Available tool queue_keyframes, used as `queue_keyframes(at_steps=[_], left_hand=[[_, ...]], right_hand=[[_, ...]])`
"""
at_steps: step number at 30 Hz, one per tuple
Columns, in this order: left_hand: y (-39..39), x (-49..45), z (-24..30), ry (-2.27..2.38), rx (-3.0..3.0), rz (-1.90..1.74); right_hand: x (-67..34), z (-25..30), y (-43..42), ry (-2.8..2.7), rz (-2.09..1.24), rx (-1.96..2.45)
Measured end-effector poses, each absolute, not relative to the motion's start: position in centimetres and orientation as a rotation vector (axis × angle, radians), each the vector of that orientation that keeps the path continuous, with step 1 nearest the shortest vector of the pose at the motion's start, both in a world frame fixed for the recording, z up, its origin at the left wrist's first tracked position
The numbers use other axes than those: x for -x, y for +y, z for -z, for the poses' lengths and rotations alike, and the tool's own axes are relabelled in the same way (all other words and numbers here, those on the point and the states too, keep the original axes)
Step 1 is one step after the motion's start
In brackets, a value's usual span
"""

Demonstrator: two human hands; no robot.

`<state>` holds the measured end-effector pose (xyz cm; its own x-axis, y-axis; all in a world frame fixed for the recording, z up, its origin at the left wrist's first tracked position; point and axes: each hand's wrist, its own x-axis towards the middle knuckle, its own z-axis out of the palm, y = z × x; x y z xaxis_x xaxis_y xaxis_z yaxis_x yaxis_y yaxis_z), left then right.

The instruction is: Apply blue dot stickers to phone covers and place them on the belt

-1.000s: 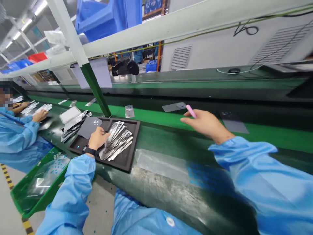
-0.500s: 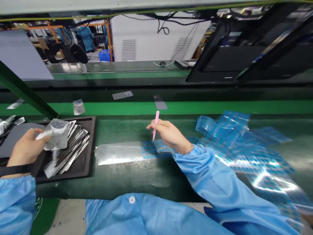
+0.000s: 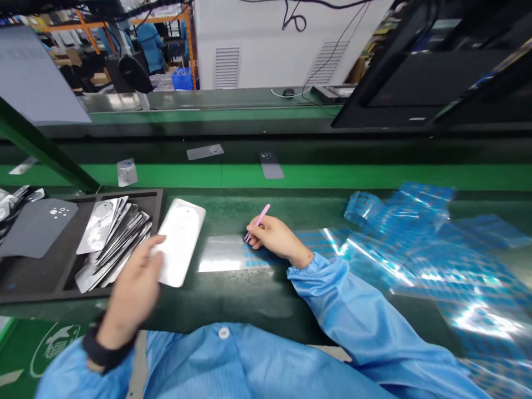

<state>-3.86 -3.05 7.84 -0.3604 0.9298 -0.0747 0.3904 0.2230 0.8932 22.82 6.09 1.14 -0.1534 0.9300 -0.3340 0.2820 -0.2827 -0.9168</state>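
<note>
My left hand (image 3: 135,277) grips a silvery phone-back panel (image 3: 180,239) in a clear wrapper and holds it over the bench, just right of the black tray (image 3: 25,288). That tray carries a fanned stack of similar panels (image 3: 110,238) and a dark grey panel (image 3: 37,224). My right hand (image 3: 272,238) pinches pink tweezers (image 3: 257,221), tips down on a clear strip of small blue stickers (image 3: 233,254).
A long tangle of used blue sticker film (image 3: 419,249) spreads over the bench to the right. Loose panels (image 3: 204,151) (image 3: 271,164) (image 3: 126,172) lie on the green conveyor belt (image 3: 332,174) beyond. A green post (image 3: 45,152) slants at left; a black monitor (image 3: 419,83) stands at the back right.
My left hand lifted one wrapped panel off the tray stack and carried it right, over the bench. My right hand tilted the tweezers down onto the sticker strip.
</note>
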Motion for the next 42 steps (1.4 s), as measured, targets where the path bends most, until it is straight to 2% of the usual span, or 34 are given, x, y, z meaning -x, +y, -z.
queue_keyframes(at_steps=[5,14,19,23,29,42], left_hand=[[-4.4,-1.2,-2.5,1.629,-1.317,-0.624],[-4.4,-0.3,-4.1,1.655,-1.919,-0.255],[-0.4,-1.2,-2.8,1.539,-2.251,-0.443],[1.9,-1.8,-1.1,1.505,-2.282,-0.355],[1.1,-1.9,0.0,1.504,-2.305,-0.378],[0.6,-1.8,1.0,1.431,-2.378,-0.533]], right_hand=[[-23.1,-0.6,6.3,-1.463,-1.419,1.564],[-23.1,-0.5,6.5,-1.457,-1.448,1.579],[-23.1,-1.5,6.2,-1.311,-1.575,1.523],[-22.1,-2.8,5.8,-1.306,-1.566,1.529],[-19.5,-2.3,6.0,-1.487,-1.474,1.563],[-20.2,-1.4,6.6,-1.521,-1.477,1.595]])
